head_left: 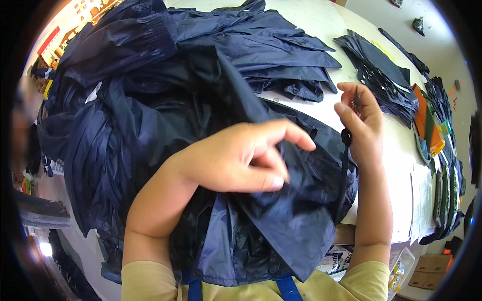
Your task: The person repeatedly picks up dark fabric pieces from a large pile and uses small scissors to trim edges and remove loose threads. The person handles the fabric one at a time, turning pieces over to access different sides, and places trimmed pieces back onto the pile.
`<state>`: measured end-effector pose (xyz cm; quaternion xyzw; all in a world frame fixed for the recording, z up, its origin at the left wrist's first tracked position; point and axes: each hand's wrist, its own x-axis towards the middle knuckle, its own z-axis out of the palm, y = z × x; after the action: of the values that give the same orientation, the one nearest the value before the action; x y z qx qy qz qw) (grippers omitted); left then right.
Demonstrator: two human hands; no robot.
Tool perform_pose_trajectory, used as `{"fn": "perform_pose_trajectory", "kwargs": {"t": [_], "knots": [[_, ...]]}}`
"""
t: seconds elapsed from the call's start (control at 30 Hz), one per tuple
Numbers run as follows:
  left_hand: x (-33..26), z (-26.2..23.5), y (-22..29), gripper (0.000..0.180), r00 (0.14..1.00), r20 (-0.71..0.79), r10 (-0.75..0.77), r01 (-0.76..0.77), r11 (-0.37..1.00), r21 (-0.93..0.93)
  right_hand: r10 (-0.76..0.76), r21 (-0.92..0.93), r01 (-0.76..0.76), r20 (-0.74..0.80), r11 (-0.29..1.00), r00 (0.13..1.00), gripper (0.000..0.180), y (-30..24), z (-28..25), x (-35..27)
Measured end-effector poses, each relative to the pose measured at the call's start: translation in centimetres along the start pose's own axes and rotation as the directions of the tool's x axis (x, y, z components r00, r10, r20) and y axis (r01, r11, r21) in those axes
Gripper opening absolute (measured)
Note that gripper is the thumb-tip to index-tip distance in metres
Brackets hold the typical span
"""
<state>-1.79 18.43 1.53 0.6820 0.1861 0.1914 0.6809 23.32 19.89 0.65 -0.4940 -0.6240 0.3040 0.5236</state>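
Note:
A dark navy garment (226, 241) of thin, shiny cloth lies spread and rumpled in front of me, its lower edge hanging towards my lap. Over its middle is my left hand (241, 155), fingers bent but apart, with nothing visible between them. My right hand (362, 123) is raised at the garment's right side. Its fingers close round a small dark metal tool (357, 99), mostly hidden by the fingers, so its kind is unclear. A black strap or cord (345, 165) hangs just below that hand. Part of the cloth under my left hand is blurred.
More navy garments (281, 47) lie heaped across the far and left side of the white table (396, 150). At the right are a stack of black pieces (376, 70), an orange item (426, 113), white sheets (420, 200) and dark green folded bundles (444, 200). Cardboard boxes (431, 270) stand below right.

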Motion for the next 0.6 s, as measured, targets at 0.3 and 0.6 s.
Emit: {"fn": "perform_pose_trajectory", "kwargs": {"t": [0.3,0.6], "knots": [[0.7,0.3,-1.1,0.082,0.959,0.259,-0.118,0.008,0.921,0.388,0.278,-0.021,-0.281,0.219,0.96,0.935,0.029,4.9,1.5,2.8],[0.0,-0.1,-1.6,0.098,0.686,0.724,-0.074,0.091,0.996,0.015,0.389,0.062,-0.389,0.011,0.919,0.921,0.037,9.9,2.2,13.8]]}}
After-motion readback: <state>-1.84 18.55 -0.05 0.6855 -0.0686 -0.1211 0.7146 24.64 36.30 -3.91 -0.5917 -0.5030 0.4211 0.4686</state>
